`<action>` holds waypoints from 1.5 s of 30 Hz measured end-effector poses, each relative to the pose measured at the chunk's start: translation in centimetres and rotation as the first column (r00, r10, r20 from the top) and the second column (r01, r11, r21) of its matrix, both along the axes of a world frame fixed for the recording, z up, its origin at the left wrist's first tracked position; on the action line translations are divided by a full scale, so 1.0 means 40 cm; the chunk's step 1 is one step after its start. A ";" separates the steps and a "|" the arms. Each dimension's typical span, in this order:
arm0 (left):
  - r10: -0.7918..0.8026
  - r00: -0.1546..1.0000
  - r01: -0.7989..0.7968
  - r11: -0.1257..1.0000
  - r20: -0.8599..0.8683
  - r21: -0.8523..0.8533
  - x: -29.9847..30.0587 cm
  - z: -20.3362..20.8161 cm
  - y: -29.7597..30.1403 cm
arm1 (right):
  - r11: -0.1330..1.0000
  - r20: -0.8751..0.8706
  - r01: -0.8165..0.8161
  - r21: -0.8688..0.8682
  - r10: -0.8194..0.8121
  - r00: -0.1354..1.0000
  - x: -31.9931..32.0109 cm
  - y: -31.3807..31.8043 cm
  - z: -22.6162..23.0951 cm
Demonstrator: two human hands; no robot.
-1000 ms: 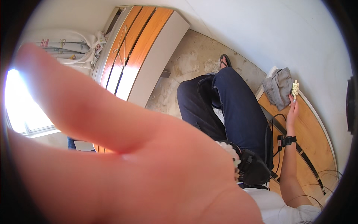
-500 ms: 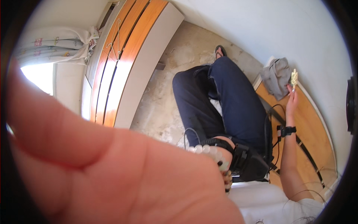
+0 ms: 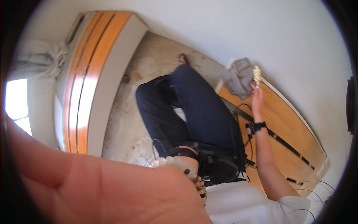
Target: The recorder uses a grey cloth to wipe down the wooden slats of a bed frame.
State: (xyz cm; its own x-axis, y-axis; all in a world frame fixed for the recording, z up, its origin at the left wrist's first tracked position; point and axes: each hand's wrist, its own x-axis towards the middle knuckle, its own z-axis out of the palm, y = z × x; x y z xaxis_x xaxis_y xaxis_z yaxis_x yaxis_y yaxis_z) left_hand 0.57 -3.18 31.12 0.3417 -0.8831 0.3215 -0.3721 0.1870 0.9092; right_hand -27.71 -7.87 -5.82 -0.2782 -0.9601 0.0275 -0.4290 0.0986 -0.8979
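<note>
My left hand (image 3: 123, 190) fills the lower left, its palm very close to the camera. The fingers run out past the rim, so what they touch is hidden. Beaded bracelets (image 3: 169, 161) and a black strapped device (image 3: 218, 164) are at its wrist. My right arm reaches forward along the right side. Between the fingertips of my right hand (image 3: 257, 100) stands a slim pale-yellow hair clip (image 3: 256, 75) with a knobbly surface. Just left of it lies a crumpled grey cloth (image 3: 238, 78) on the wooden slatted seat (image 3: 278, 112).
My legs in dark trousers (image 3: 201, 100) extend over the stained concrete floor (image 3: 153, 52). A slatted orange wooden unit with a pale side panel (image 3: 112, 78) stands at left, near a bright window (image 3: 16, 99) and a gathered curtain (image 3: 37, 59). A white wall (image 3: 231, 30) borders the seat. Black cable (image 3: 250, 147) hangs by my right wrist.
The view has shifted, so the room, my legs and my right arm appear farther left and slightly lower. My right hand keeps its hold on the clip beside the cloth.
</note>
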 end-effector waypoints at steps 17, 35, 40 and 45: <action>-0.601 0.655 0.668 0.744 -0.458 -0.021 -0.191 0.021 0.056 | 0.992 -0.054 0.120 -0.031 -0.121 0.991 0.030 -0.010 0.025; -0.663 -0.127 0.980 0.033 -0.738 -0.198 -0.105 0.050 0.029 | 0.989 0.027 0.144 0.021 -0.145 0.989 -0.041 0.047 -0.160; -0.368 -0.610 0.793 -0.294 -0.702 -0.534 -0.220 0.030 -0.006 | 0.973 0.068 0.229 0.021 -0.230 0.971 -0.009 0.032 -0.094; -0.923 0.079 0.718 0.315 -0.377 -0.621 -0.061 0.027 -0.066 | 0.993 -0.073 0.117 -0.033 -0.119 0.990 0.097 -0.007 0.005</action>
